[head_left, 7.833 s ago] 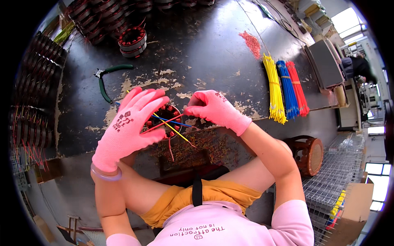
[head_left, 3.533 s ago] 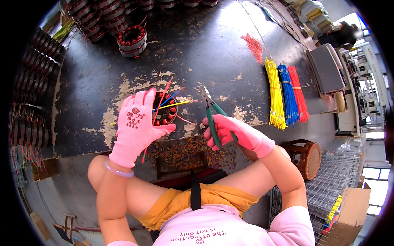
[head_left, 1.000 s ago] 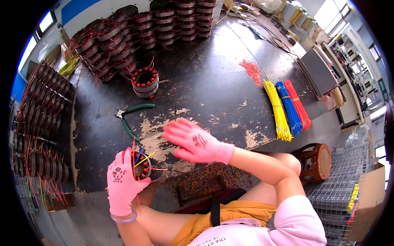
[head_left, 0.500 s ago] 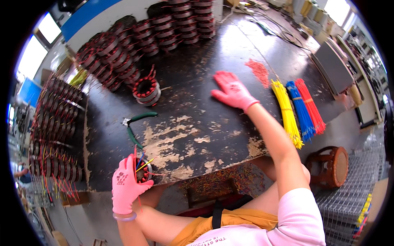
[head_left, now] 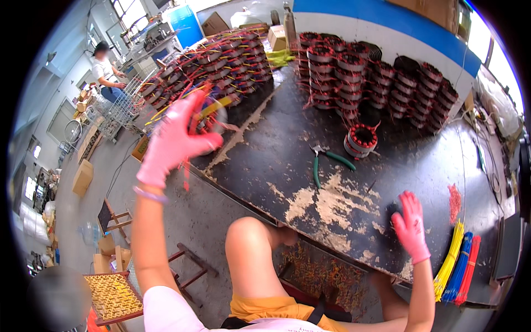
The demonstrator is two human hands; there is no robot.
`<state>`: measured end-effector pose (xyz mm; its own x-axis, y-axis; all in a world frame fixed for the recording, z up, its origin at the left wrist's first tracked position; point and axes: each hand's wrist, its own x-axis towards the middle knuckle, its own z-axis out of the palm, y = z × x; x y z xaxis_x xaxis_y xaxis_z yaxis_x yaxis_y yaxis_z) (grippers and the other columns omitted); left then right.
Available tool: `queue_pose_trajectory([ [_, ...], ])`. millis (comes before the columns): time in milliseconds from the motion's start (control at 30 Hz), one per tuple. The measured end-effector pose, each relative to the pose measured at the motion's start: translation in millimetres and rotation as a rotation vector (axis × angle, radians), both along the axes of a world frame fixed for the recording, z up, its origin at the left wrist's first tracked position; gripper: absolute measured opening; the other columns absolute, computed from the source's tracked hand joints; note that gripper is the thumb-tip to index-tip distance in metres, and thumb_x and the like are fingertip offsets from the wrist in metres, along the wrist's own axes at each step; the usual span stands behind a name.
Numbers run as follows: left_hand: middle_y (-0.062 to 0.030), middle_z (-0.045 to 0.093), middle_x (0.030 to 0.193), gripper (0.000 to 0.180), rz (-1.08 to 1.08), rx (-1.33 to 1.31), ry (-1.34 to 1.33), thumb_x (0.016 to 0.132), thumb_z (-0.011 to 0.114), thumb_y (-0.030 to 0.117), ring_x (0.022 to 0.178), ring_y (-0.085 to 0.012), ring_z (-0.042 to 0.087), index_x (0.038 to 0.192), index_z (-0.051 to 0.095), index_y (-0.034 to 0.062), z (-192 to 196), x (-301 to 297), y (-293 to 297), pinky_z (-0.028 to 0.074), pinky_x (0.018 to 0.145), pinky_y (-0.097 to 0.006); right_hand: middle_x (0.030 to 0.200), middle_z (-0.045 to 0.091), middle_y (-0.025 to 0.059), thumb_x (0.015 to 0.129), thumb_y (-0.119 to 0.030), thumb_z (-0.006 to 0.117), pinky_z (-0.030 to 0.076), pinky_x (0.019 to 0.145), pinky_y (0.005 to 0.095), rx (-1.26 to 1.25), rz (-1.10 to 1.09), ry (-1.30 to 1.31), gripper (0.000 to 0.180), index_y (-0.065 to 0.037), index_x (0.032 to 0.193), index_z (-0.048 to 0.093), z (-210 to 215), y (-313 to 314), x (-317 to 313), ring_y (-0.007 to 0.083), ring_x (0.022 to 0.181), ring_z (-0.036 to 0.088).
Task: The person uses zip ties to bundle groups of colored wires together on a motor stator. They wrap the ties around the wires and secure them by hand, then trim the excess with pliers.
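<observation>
My left hand (head_left: 176, 135), in a pink glove, is stretched out over the table's left end, its fingers round a wound motor stator (head_left: 221, 117) with red, yellow and blue leads. Both are smeared by motion, and the glove hides much of the stator. It is in front of a stack of stators with coloured leads (head_left: 243, 66). My right hand (head_left: 410, 227), also gloved in pink, lies open on the tabletop with the thumb apart. Between the hands, green-handled cutting pliers (head_left: 319, 157) lie spread near a single stator (head_left: 360, 141) with red windings.
More stacked stators (head_left: 337, 77) stand along the back. Bundles of yellow (head_left: 449, 260), blue (head_left: 460, 265) and red wires (head_left: 471, 268) lie at the right, near small red pieces (head_left: 454, 202). A yellow woven stool (head_left: 113, 296) stands lower left; a person (head_left: 105, 72) stands farther off.
My view has turned left. My left hand has carried the stator up from the table's front edge to the stack on the left. My right hand still rests on the tabletop.
</observation>
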<state>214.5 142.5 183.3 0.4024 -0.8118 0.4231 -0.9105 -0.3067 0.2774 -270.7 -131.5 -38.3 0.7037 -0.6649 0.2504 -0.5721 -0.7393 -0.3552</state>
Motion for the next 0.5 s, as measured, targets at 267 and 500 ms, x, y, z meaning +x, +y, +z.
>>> queue_pose_trajectory([
  [267,-0.0138,0.063,0.141,0.095,0.180,0.034,0.128,0.076,0.088,0.033,0.126,-0.0187,0.060,0.154,0.044,-0.0006,55,150,2,0.043,0.110,-0.033,0.157,0.044,0.0185,0.090,-0.027,0.070,0.022,0.125,0.0528,0.025,0.075,0.011,0.064,-0.004,0.146,0.051,-13,46,26,0.0408,0.149,0.033],
  [500,-0.0191,0.059,0.147,0.106,0.172,0.142,0.187,0.069,0.090,0.041,0.134,-0.0272,0.057,0.153,0.043,-0.0043,32,180,-11,0.040,0.114,-0.035,0.156,0.045,0.0185,0.089,-0.025,0.071,0.022,0.125,0.0533,0.019,0.056,0.016,0.062,-0.003,0.144,0.053,-10,48,27,0.0409,0.148,0.035],
])
